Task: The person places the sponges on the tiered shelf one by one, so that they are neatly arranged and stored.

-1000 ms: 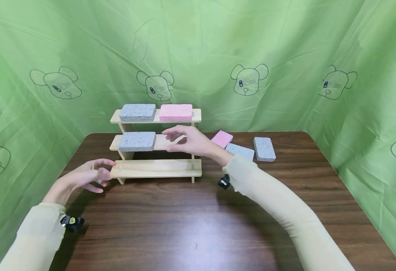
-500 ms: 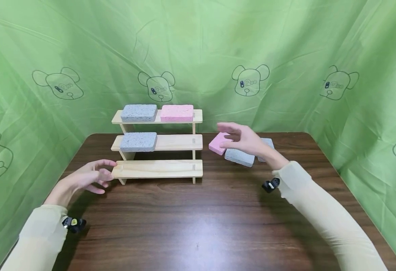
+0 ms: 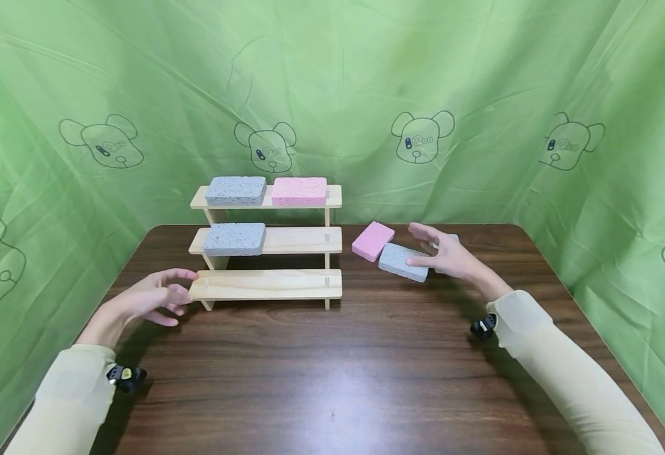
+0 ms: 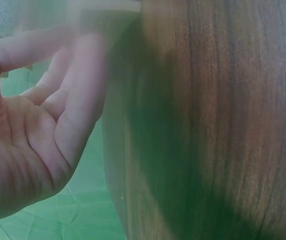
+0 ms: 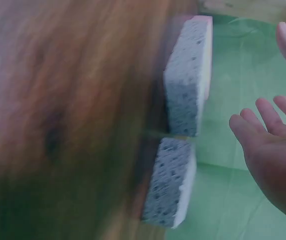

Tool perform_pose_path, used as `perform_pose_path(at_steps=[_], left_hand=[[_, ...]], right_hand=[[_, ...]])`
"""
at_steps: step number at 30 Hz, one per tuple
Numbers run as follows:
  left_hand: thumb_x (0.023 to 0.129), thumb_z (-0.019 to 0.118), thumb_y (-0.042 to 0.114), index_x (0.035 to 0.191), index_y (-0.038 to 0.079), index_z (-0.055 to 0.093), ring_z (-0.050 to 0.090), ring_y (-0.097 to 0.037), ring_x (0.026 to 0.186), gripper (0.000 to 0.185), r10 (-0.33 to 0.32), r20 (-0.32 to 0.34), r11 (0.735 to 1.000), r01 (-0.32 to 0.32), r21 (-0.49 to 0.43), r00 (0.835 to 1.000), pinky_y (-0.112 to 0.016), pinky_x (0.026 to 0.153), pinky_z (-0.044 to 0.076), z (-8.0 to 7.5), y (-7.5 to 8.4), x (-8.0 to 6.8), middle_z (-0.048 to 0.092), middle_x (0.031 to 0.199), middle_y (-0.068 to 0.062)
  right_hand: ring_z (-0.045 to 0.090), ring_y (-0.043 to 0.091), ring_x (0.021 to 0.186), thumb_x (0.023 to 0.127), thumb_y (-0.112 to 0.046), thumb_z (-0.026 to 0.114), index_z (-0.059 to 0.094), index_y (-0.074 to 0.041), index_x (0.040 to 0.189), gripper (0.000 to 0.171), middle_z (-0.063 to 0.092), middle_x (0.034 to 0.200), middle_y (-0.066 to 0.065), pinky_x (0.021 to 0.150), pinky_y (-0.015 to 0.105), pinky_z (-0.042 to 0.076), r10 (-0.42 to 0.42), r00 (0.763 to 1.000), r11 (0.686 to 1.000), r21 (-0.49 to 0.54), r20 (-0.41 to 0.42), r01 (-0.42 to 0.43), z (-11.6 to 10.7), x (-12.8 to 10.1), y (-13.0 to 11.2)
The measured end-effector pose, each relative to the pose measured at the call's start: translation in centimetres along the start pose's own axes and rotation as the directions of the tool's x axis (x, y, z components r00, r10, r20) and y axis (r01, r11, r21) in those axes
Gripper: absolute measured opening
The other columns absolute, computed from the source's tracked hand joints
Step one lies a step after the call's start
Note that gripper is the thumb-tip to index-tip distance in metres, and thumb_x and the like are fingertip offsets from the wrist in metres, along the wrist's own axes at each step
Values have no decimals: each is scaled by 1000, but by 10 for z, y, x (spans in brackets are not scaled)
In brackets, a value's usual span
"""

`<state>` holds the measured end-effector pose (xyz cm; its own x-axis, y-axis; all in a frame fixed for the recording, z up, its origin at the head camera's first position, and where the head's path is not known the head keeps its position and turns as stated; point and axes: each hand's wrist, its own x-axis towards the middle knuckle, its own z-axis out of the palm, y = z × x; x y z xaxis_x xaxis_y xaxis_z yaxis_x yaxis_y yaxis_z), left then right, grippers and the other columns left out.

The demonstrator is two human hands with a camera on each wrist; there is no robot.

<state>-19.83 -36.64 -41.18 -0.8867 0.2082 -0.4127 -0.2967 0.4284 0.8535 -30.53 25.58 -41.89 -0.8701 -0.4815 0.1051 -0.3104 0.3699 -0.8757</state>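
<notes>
A three-tier wooden display shelf (image 3: 266,285) stands at the back left of the table. At the left end of its lowest board, my left hand (image 3: 151,297) pinches the edge between thumb and fingertip. My right hand (image 3: 451,258) hovers over the sponges at the right, fingers spread and nothing held. Below its fingertips lies a blue-grey sponge (image 3: 401,262), with a pink sponge (image 3: 373,241) touching its far left corner. Another blue-grey sponge (image 5: 168,182) is mostly hidden behind the right hand in the head view; the right wrist view shows it apart from that hand (image 5: 275,155).
On the top board sit a blue-grey sponge (image 3: 235,191) and a pink sponge (image 3: 300,191) side by side. The middle board bears a blue-grey sponge (image 3: 234,239) at its left. A green curtain (image 3: 343,82) surrounds the brown table (image 3: 287,379).
My right hand has moved right from the middle board, past the pink sponge, to the blue-grey sponges. The left hand stays at the lowest board's end.
</notes>
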Motion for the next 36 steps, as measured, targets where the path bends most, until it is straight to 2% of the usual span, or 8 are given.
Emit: perform_pose_path(at_steps=[3, 8, 12, 18, 28, 36], left_hand=[[95, 69, 13, 150, 8, 33, 64, -27, 85, 66, -4, -2, 1000, 4, -9, 1000, -48, 70, 61, 1, -1, 0, 61, 109, -22], [95, 68, 13, 151, 9, 33, 64, -26, 84, 66, -12, -5, 1000, 12, -11, 1000, -48, 68, 61, 2, -1, 1, 62, 109, -21], [94, 68, 13, 150, 9, 33, 63, -26, 84, 66, -17, -9, 1000, 17, -9, 1000, -48, 68, 61, 3, 0, 1, 62, 107, -20], [94, 68, 13, 151, 11, 34, 63, -24, 84, 66, -19, -15, 1000, 19, -8, 1000, -49, 69, 61, 2, -1, 1, 60, 104, -18], [94, 67, 12, 150, 9, 33, 63, -24, 83, 65, -16, -4, 1000, 16, -21, 1000, -48, 69, 61, 0, -1, 2, 65, 105, -19], [94, 68, 12, 149, 9, 34, 63, -24, 82, 65, -21, -10, 1000, 21, -17, 1000, -48, 69, 61, 0, -2, 0, 64, 103, -19]], right_hand=[[27, 39, 148, 86, -12, 84, 28, 1, 157, 92, 32, 161, 19, 120, 53, 24, 7, 1000, 1000, -10, 17, -7, 0, -1, 11], [25, 40, 149, 84, -14, 86, 27, 5, 157, 95, 29, 161, 24, 118, 60, 23, 12, 999, 995, -100, 34, -9, 0, -3, 21], [24, 41, 148, 83, -19, 87, 25, 7, 156, 100, 27, 160, 28, 118, 59, 23, 6, 998, 980, -197, 59, 5, 2, -4, 22], [24, 41, 148, 81, -30, 89, 23, 4, 158, 107, 27, 161, 26, 117, 59, 24, 26, 997, 950, -312, 68, -4, 2, -5, 21], [25, 43, 147, 79, -30, 90, 24, 9, 156, 108, 28, 159, 28, 118, 58, 23, 45, 996, 932, -363, 78, -14, 0, -9, 20], [27, 50, 143, 78, -27, 91, 27, 13, 153, 106, 31, 154, 36, 117, 60, 25, 47, 995, 901, -433, 90, -4, -2, -9, 19]])
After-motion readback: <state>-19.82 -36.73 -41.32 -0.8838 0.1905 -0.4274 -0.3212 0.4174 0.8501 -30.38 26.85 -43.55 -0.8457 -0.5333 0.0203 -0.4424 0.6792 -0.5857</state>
